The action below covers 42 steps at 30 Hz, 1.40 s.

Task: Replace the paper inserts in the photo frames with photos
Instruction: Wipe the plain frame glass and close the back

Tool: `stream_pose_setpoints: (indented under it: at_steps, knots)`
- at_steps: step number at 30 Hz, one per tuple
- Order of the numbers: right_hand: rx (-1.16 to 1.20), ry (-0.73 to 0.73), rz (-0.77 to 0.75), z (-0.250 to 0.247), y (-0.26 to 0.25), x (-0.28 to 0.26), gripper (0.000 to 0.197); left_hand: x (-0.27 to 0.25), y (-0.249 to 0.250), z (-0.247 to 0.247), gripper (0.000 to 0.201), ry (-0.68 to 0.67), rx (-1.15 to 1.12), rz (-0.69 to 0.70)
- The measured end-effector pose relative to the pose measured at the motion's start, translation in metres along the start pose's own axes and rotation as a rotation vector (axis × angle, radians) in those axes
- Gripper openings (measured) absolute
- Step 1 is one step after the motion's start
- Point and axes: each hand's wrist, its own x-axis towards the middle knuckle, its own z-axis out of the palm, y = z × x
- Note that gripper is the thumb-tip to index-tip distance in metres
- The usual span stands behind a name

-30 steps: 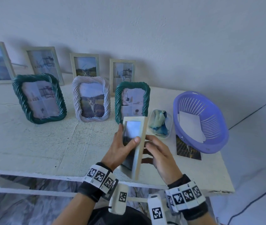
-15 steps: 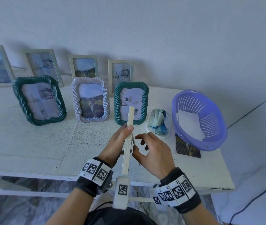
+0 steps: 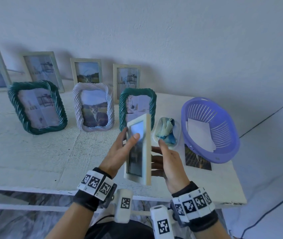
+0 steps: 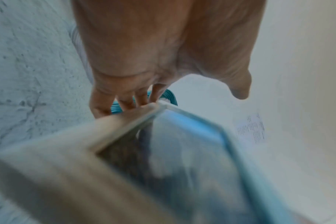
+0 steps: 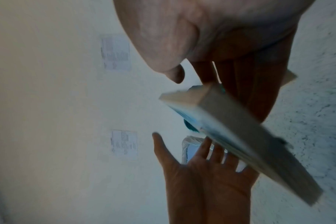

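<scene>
left hand [image 3: 118, 150] – thumb on glass, fingers along left edge, gripping frame [image 3: 138, 149] | frame – upright above table [image 3: 33, 152], rigid, light, glass likely fragile and slick; best held by wooden edges | right hand [image 3: 167, 163] – fingers straight behind frame, thumb free | white wall [image 3: 171, 40]

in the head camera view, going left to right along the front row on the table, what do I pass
Large green twisted frame → white twisted frame with the cat photo → smaller green twisted frame → clear dish of blue-green cloth → purple basket holding white paper.
</scene>
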Motion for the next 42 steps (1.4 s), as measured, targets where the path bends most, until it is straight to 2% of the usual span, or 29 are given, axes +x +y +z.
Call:
stream_pose_setpoints:
  at_steps: [1, 2, 4, 7, 10, 12, 14, 15, 17, 18, 21, 24, 26, 28, 31, 34, 37, 42]
  knots:
    - [0.027, 0.009, 0.016, -0.003, 0.001, 0.003, 0.046, 0.001, 0.003, -0.004, 0.064, 0.002, -0.006, -0.012]
    - [0.04, 0.02, 0.029, -0.008, 0.003, 0.008, 0.047, 0.003, 0.005, -0.008, 0.062, 0.004, -0.011, -0.027]
    - [0.078, 0.013, 0.064, -0.018, 0.005, 0.015, 0.047, 0.006, 0.012, -0.012, 0.072, 0.016, -0.024, -0.063]
    - [0.207, -0.069, 0.117, -0.03, 0.0, 0.02, 0.049, 0.009, 0.023, -0.014, 0.073, 0.007, -0.036, -0.137]
    - [0.17, -0.116, 0.074, -0.04, -0.009, 0.025, 0.037, 0.016, 0.033, -0.013, 0.084, -0.092, -0.078, -0.249]
    - [0.125, -0.116, 0.029, -0.043, -0.019, 0.028, 0.028, 0.023, 0.042, -0.012, 0.082, -0.151, -0.099, -0.294]
    - [0.072, -0.118, -0.029, -0.046, -0.029, 0.034, 0.03, 0.032, 0.054, -0.011, 0.077, -0.18, -0.109, -0.302]
    - [0.039, -0.122, -0.058, -0.046, -0.036, 0.036, 0.04, 0.036, 0.062, -0.01, 0.074, -0.188, -0.107, -0.293]
    - [-0.064, -0.121, -0.156, -0.051, -0.052, 0.041, 0.077, 0.046, 0.081, -0.009, 0.066, -0.195, -0.079, -0.237]
    - [-0.103, -0.122, -0.239, -0.054, -0.064, 0.042, 0.078, 0.053, 0.093, -0.008, 0.062, -0.196, -0.052, -0.199]
    - [-0.153, -0.073, -0.497, -0.067, -0.111, 0.054, 0.04, 0.076, 0.139, -0.005, 0.065, -0.21, 0.045, -0.076]
    - [-0.252, 0.025, -0.698, -0.073, -0.165, 0.079, 0.025, 0.112, 0.185, 0.004, 0.077, -0.236, 0.127, 0.016]
    - [-0.288, 0.076, -0.77, -0.077, -0.199, 0.101, 0.019, 0.142, 0.213, 0.012, 0.075, -0.217, 0.181, 0.047]
    - [-0.329, 0.11, -0.807, -0.082, -0.226, 0.127, 0.012, 0.173, 0.237, 0.02, 0.072, -0.27, 0.233, 0.055]
    - [-0.445, 0.133, -0.789, -0.091, -0.252, 0.169, 0.009, 0.217, 0.253, 0.027, 0.072, -0.335, 0.257, 0.003]
    - [-0.564, 0.12, -0.673, -0.104, -0.261, 0.208, 0.013, 0.255, 0.25, 0.032, 0.063, -0.351, 0.252, -0.092]
    - [-0.675, 0.079, -0.55, -0.117, -0.256, 0.242, 0.012, 0.286, 0.237, 0.037, 0.046, -0.367, 0.247, -0.198]
    - [-0.739, 0.018, -0.377, -0.129, -0.24, 0.286, 0.009, 0.323, 0.207, 0.042, 0.042, -0.387, 0.275, -0.337]
